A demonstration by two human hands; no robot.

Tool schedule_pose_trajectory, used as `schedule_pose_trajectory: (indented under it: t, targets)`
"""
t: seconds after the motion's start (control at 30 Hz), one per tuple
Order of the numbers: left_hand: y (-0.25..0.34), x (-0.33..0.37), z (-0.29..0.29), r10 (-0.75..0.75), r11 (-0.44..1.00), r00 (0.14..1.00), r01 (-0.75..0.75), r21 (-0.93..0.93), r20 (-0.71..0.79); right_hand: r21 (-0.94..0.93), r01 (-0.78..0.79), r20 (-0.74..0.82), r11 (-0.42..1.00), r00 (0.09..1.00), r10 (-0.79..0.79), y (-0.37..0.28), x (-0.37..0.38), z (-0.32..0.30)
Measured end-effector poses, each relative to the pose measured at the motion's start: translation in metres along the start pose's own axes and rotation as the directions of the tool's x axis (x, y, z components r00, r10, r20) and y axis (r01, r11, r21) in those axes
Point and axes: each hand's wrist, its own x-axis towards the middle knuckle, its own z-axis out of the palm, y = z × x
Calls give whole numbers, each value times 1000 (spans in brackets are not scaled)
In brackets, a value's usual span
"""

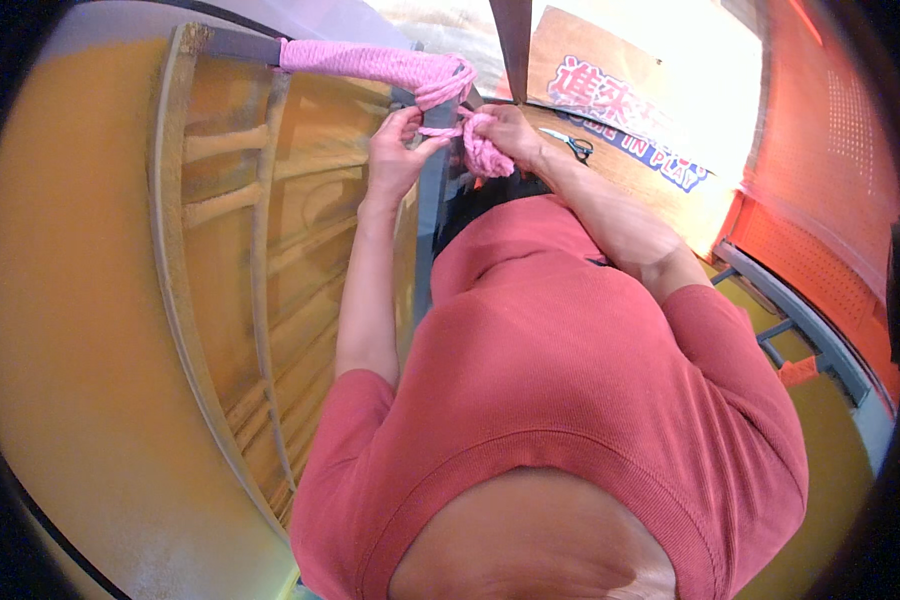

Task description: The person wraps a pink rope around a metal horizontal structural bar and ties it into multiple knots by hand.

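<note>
Pink rope (370,62) is wound in tight turns along a grey metal bar and bunches up at its corner. Just below, a loose strand of it crosses the grey post (440,115). My left hand (398,150) is at the post's left side, fingers curled, with thumb and fingertips on this strand. On the other side, my right hand (510,132) is closed on the rope where a thick pink bundle (487,150) hangs under its fingers. Part of the right fingertips is hidden by the rope.
Dark-handled scissors (575,148) lie to the right on a wooden board (630,140) with coloured lettering. A barred metal frame (260,230) stands at left beside a yellow-brown panel (80,300). An orange perforated panel (820,230) rises at far right.
</note>
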Motion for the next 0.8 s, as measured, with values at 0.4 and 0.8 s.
schedule_pose_trajectory:
  t: [0.4,0.8]
  targets:
    - [-46,-28,3,-387,910,915,360,-205,-112,139,-156,159,978,978,134,-1,-2,-13]
    - [9,-33,-47,-172,611,941,334,-717,292,671,-330,293,664,941,171,-2,-5,-11]
